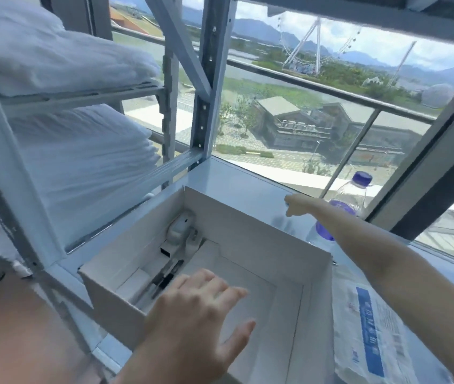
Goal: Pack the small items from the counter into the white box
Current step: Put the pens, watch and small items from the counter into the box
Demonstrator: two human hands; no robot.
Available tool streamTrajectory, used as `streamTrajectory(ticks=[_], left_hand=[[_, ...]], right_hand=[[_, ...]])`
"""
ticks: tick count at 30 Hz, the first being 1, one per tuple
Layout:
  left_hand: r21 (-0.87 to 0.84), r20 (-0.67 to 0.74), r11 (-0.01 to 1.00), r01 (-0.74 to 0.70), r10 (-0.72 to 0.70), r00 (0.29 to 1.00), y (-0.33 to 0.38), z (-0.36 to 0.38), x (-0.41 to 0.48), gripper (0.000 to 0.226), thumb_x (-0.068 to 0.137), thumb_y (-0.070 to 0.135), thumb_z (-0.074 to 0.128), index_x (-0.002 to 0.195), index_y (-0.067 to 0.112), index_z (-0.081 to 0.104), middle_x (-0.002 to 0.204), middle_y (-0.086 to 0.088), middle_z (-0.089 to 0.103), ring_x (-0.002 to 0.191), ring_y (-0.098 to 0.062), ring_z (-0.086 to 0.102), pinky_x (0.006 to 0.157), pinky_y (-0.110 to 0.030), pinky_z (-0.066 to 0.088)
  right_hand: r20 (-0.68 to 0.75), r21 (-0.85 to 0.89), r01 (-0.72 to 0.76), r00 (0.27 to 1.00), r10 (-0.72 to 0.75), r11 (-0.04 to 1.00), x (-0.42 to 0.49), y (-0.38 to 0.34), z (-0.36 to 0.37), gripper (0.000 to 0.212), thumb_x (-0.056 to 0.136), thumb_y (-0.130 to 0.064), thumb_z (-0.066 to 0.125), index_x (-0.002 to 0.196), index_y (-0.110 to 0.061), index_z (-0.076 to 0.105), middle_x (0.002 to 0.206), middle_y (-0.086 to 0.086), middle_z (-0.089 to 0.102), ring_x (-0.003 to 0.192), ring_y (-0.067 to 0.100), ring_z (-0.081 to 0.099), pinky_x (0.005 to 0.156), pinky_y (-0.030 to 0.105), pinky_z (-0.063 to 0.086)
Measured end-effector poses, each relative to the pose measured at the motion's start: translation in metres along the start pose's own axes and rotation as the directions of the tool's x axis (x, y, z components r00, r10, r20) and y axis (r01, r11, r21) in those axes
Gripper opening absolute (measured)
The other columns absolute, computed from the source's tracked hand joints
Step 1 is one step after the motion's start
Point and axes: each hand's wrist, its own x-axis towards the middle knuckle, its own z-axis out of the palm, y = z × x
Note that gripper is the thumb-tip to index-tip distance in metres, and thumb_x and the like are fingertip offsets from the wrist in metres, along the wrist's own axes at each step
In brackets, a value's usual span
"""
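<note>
We see the left hand [200, 309] with its fingers straight and fanned apart, holding nothing; it hangs palm down over the near-left wall of the open white box [264, 234], and we cannot tell whether it touches the rim. The small items already packed lie just beyond its fingertips, along the inside of the box's left wall; nearest the hand are thin dark pen-like pieces [166, 275], and past them, toward the far corner, a small rounded white piece [177, 231]; the rest of the box floor shows bare white.

The right hand [296, 206] is stretched out past the box's far-right wall to the far edge of the counter [234, 178]; its fingers bend down toward the surface, but the view is too blurred for us to say whether they pinch anything or only touch the counter. It is outside the box and well apart from the items inside.

The right forearm crosses in front of a clear water bottle [352, 194] with a purple cap and purple label, near the far right corner of the counter; whether the bottle stands straight or leans we cannot tell. To the right of the box, at the near right edge, lies a clear plastic packet [370, 336] with a blue stripe. At the left end rises a grey metal rack [209, 79] stacked with folded white bedding [67, 162]; behind the counter runs a window [303, 106].
</note>
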Motion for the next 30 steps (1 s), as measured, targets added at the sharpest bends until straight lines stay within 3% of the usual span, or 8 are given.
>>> streamTrajectory(ticks=[4, 5, 8, 10, 13, 19, 26, 30], left_hand=[[0.005, -0.044, 1.0, 0.021, -0.021, 0.999, 0.003, 0.002, 0.0, 0.036, 0.077, 0.056, 0.044, 0.094, 0.036, 0.069, 0.077, 0.02, 0.064, 0.082, -0.003, 0.06, 0.067, -0.022, 0.048], [0.007, -0.045, 0.999, 0.032, -0.032, 0.999, 0.002, 0.002, 0.0, 0.036, 0.077, 0.055, 0.045, 0.095, 0.036, 0.069, 0.078, 0.02, 0.064, 0.083, -0.002, 0.06, 0.067, -0.022, 0.048], [0.016, -0.052, 0.999, 0.041, -0.04, 0.998, 0.002, 0.003, 0.001, 0.035, 0.078, 0.055, 0.046, 0.098, 0.036, 0.067, 0.08, 0.021, 0.064, 0.085, -0.002, 0.059, 0.07, -0.024, 0.051], [0.007, -0.046, 0.999, 0.048, -0.047, 0.998, 0.002, 0.004, 0.001, 0.034, 0.078, 0.054, 0.046, 0.098, 0.036, 0.068, 0.08, 0.021, 0.064, 0.085, -0.001, 0.059, 0.069, -0.023, 0.051], [0.002, -0.017, 0.999, 0.043, -0.043, 0.999, 0.003, 0.002, 0.001, 0.034, 0.079, 0.053, 0.046, 0.099, 0.037, 0.068, 0.08, 0.022, 0.063, 0.086, -0.001, 0.059, 0.069, -0.021, 0.049], [-0.01, -0.06, 1.0, -0.022, 0.022, 0.998, 0.002, 0.0, -0.004, 0.03, 0.082, 0.047, 0.048, 0.094, 0.032, 0.07, 0.078, 0.018, 0.064, 0.083, -0.005, 0.059, 0.066, -0.024, 0.047], [0.15, -0.169, 0.987, 0.062, -0.036, 0.985, -0.06, -0.029, -0.025, 0.03, 0.083, 0.041, 0.046, 0.082, 0.025, 0.071, 0.083, 0.015, 0.066, 0.095, -0.012, 0.059, 0.082, -0.031, 0.036], [0.21, -0.149, 0.955, 0.21, -0.181, 0.972, -0.095, -0.046, -0.027, 0.042, 0.078, 0.036, 0.04, 0.105, 0.019, 0.068, 0.111, 0.005, 0.063, 0.114, -0.019, 0.052, 0.098, -0.038, 0.029]], right_hand=[[0.047, -0.035, -0.03, 0.998, 0.032, 0.999, 0.02, 0.008, 0.008, 0.006, 0.088, -0.012, 0.047, 0.092, -0.013, 0.044, 0.098, 0.006, 0.05, 0.081, 0.022, 0.046, 0.062, 0.028, 0.042], [0.028, -0.02, -0.04, 0.999, 0.04, 0.999, 0.024, 0.008, 0.01, 0.018, 0.087, -0.01, 0.047, 0.105, -0.007, 0.045, 0.105, 0.011, 0.053, 0.082, 0.023, 0.047, 0.063, 0.031, 0.044], [-0.01, -0.02, -0.054, 0.998, 0.054, 0.998, 0.02, -0.001, 0.013, 0.033, 0.09, -0.007, 0.041, 0.122, 0.001, 0.039, 0.091, 0.012, 0.05, 0.075, 0.023, 0.048, 0.061, 0.03, 0.045], [-0.052, -0.027, -0.046, 0.998, 0.044, 0.999, 0.018, -0.004, 0.016, 0.032, 0.091, -0.006, 0.04, 0.122, 0.003, 0.039, 0.089, 0.01, 0.049, 0.075, 0.023, 0.048, 0.056, 0.026, 0.04], [-0.094, -0.004, -0.017, 0.995, 0.017, 1.0, 0.016, -0.002, 0.024, 0.03, 0.09, -0.007, 0.044, 0.119, 0.0, 0.04, 0.114, 0.017, 0.052, 0.084, 0.027, 0.049, 0.066, 0.033, 0.04], [-0.175, 0.085, 0.108, 0.98, -0.092, 0.991, -0.006, -0.014, 0.024, 0.032, 0.085, -0.012, 0.051, 0.117, -0.01, 0.047, 0.111, 0.009, 0.058, 0.082, 0.025, 0.055, 0.06, 0.028, 0.04], [-0.573, 0.413, 0.448, 0.804, -0.156, 0.793, -0.096, -0.047, -0.054, 0.02, 0.082, -0.008, 0.063, 0.102, -0.01, 0.064, 0.085, 0.005, 0.064, 0.061, 0.007, 0.052, 0.05, 0.011, 0.038], [-0.661, 0.394, 0.61, 0.707, -0.249, 0.687, -0.172, -0.089, -0.084, 0.02, 0.078, -0.009, 0.063, 0.095, -0.018, 0.066, 0.071, -0.014, 0.057, 0.052, -0.005, 0.051, 0.05, 0.006, 0.037]])
